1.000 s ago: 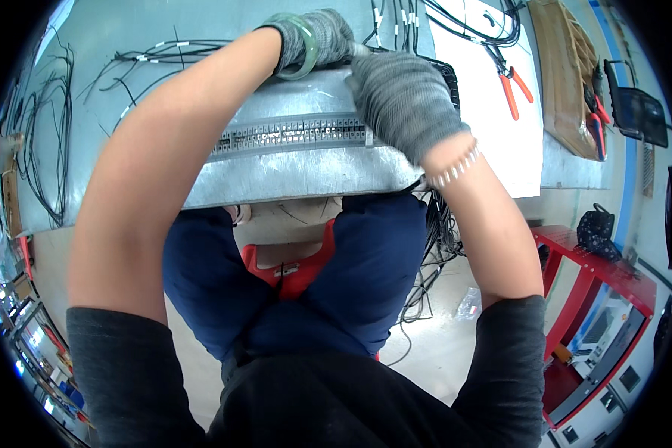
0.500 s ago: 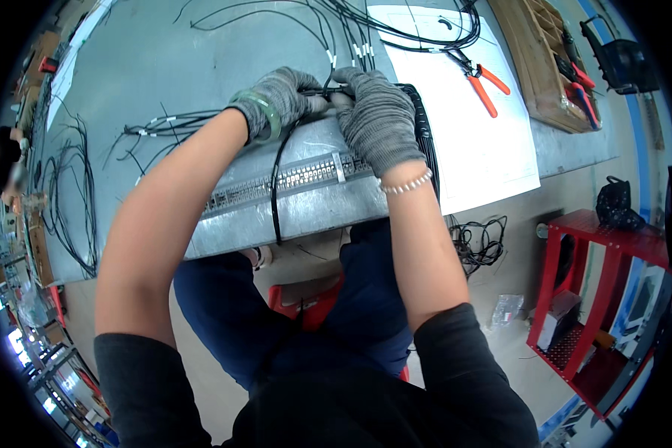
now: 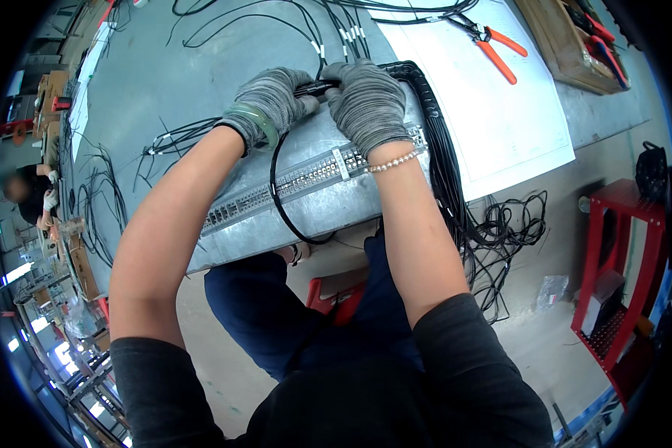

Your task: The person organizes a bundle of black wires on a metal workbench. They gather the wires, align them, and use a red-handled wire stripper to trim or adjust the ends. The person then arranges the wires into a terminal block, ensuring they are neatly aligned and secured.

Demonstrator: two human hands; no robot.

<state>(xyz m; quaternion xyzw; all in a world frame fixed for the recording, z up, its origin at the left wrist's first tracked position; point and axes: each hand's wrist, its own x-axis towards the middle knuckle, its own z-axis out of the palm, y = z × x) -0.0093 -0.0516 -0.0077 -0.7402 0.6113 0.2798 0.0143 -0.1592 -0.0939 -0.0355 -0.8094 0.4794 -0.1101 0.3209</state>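
Note:
In grey knit gloves, my left hand (image 3: 267, 104) and my right hand (image 3: 369, 104) are closed side by side on a black cable bundle (image 3: 315, 88). A short length of it shows between them; the fingertips are partly hidden. Thin black wires with white labels (image 3: 353, 33) fan out beyond my hands. A black cable (image 3: 273, 175) hangs from near my left hand over the table's front edge. Past my right hand, the thick black wire bundle (image 3: 440, 149) bends down off the table. A slotted metal strip (image 3: 306, 178) lies in front of my hands.
Orange-handled wire strippers (image 3: 500, 52) lie on a white paper sheet (image 3: 511, 134). A wooden tool box (image 3: 567, 52) stands at the far right. More wires (image 3: 101, 194) lie at the left. Coiled wires (image 3: 511, 224) and a red metal stand (image 3: 612, 254) are right of the table. Another person (image 3: 33, 194) is far left.
The view has shifted, showing more of the wires at the right. More of the bundle shows between my hands, and the hanging cable now bows outward in a curve. Both hands keep their grip.

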